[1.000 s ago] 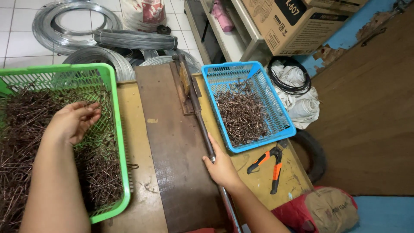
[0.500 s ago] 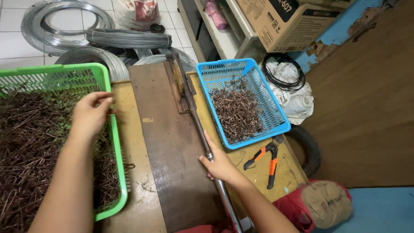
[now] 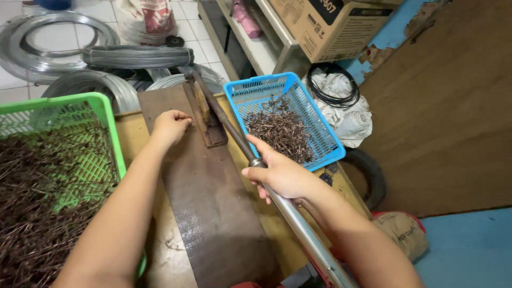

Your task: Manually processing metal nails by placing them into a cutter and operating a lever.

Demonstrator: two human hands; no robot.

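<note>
Lever bar (image 3: 250,154) gripped by right hand (image 3: 280,173); left hand (image 3: 169,125) apparently pinches wire by cutter block (image 3: 205,114).

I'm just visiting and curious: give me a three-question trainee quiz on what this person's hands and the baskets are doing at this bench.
1. True or false: the right hand grips the long metal lever handle.
2. Which basket holds the smaller heap of short wire pieces? A) green basket B) blue basket
3. Fill in: the left hand rests its fingertips beside the ____ fixed on the dark board.

Key: 1 true. 2 B. 3 cutter blade. The left hand pinches something too small to identify.
</note>
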